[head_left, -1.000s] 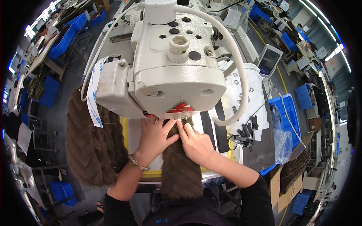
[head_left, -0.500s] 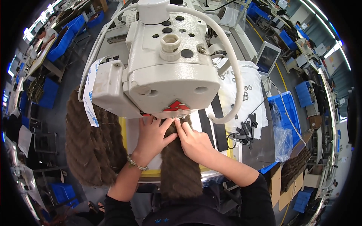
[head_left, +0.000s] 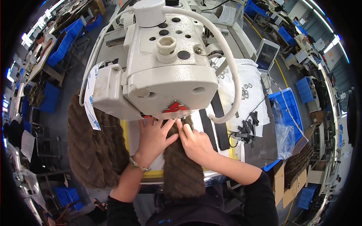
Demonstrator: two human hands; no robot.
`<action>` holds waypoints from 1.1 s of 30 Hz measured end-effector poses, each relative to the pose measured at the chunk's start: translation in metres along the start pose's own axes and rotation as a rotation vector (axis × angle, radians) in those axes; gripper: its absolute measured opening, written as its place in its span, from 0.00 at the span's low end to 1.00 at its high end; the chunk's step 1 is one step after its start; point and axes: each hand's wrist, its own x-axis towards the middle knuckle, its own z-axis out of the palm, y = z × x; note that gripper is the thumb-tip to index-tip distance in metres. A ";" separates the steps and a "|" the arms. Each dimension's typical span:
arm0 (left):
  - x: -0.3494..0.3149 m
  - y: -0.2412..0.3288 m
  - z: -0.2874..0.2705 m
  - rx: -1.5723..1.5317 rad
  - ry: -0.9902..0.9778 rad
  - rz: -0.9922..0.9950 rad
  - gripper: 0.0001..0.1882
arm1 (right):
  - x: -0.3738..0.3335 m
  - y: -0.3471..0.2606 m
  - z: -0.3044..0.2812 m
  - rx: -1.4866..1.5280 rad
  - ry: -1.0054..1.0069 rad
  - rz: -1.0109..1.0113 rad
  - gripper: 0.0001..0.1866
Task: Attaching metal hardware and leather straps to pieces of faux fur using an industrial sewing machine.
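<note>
A white industrial sewing machine head (head_left: 171, 84) stands before me, and its front hides the needle and my fingertips. A long brown fur strip (head_left: 183, 177) runs from under the head toward my body, past the table's front edge. Left of the strip, my left hand (head_left: 154, 139) lies with fingers spread, its thumb at the fur's edge. My right hand (head_left: 197, 146) is on the strip, index finger stretched toward the machine, the other fingers curled against the fur. A larger brown fur piece (head_left: 94, 150) hangs at the table's left side.
Black flat strips (head_left: 220, 128) lie right of the fur. Metal rings (head_left: 245, 92) and several small black pieces (head_left: 247, 130) sit on a white cloth (head_left: 241, 71). Beyond are a tablet-like screen (head_left: 267, 55) and a blue bin (head_left: 288, 109) with clear plastic.
The whole view has shifted slightly. Both hands keep nearly the same places on the fur by the machine; little else differs.
</note>
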 end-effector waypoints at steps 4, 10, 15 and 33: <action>-0.001 -0.001 0.002 0.017 -0.012 0.003 0.27 | 0.000 0.000 0.000 0.002 -0.013 0.000 0.35; -0.001 -0.001 0.000 -0.002 -0.018 0.002 0.26 | 0.004 0.004 -0.006 0.040 -0.001 -0.014 0.33; -0.001 -0.001 -0.001 -0.004 -0.006 0.000 0.26 | 0.007 0.005 -0.010 0.062 -0.004 -0.019 0.33; -0.002 -0.009 -0.008 -0.167 -0.075 -0.037 0.28 | 0.007 0.010 -0.011 0.096 -0.037 -0.025 0.34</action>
